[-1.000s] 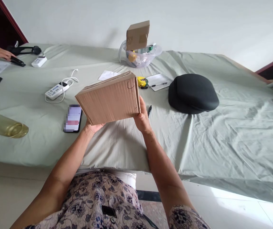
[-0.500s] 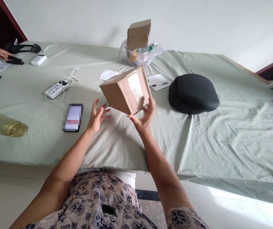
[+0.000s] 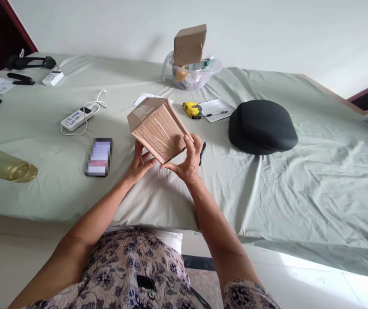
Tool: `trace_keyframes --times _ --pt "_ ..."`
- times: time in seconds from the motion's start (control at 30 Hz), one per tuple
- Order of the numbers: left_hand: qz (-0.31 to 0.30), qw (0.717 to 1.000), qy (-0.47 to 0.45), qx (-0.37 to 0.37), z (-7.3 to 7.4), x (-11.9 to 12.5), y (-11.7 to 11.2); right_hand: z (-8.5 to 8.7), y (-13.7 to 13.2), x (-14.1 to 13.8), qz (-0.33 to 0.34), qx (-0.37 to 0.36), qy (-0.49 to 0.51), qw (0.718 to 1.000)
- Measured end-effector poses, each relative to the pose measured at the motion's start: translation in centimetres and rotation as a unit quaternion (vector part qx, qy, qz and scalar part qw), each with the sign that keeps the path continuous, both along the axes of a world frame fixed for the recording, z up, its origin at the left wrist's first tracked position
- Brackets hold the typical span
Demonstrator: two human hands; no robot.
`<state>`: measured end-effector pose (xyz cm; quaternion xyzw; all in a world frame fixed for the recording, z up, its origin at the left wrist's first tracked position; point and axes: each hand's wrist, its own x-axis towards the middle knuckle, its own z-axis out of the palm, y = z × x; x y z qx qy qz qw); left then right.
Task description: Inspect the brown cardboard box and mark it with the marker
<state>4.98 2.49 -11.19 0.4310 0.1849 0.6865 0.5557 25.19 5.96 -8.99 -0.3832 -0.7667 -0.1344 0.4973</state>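
Fingers [image 3: 193, 146] of both hands grip the cardboard box [image 3: 158, 128] at its near end: left hand [image 3: 140, 165] under the left side, right hand [image 3: 187, 166] round the right edge. Box is held up off the surface [image 3: 300, 180], tilted, w/ clear tape shining across the face toward the camera. That face looks sealed, I'd say; other sides, can't tell. Box isn't set down yet. Phone [image 3: 98, 156] lies just left of the hands, pen [image 3: 202, 151] just right.

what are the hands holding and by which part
A cardboard box, held at its near end: left hand under the near left side, right hand around the near right corner.
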Motion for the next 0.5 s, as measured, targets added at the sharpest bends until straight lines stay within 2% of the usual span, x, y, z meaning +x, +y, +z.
trace_keyframes --times 0.13,0.23,0.33,0.5 --pt "-0.018 1.000 0.012 0.000 0.0 -0.3 -0.1 0.2 0.2 0.4 0.041 0.007 0.016 0.999" --pt "-0.015 0.999 0.004 -0.033 -0.2 -0.6 0.3 0.2 0.4 0.5 0.065 0.015 0.045 0.997" --pt "-0.005 0.998 0.015 -0.053 -0.6 -0.9 0.8 0.1 0.5 0.4 0.067 -0.025 0.085 0.994" --pt "0.003 0.997 0.081 0.005 -1.0 -1.4 1.1 0.1 0.4 0.0 0.067 -0.062 0.159 0.983"
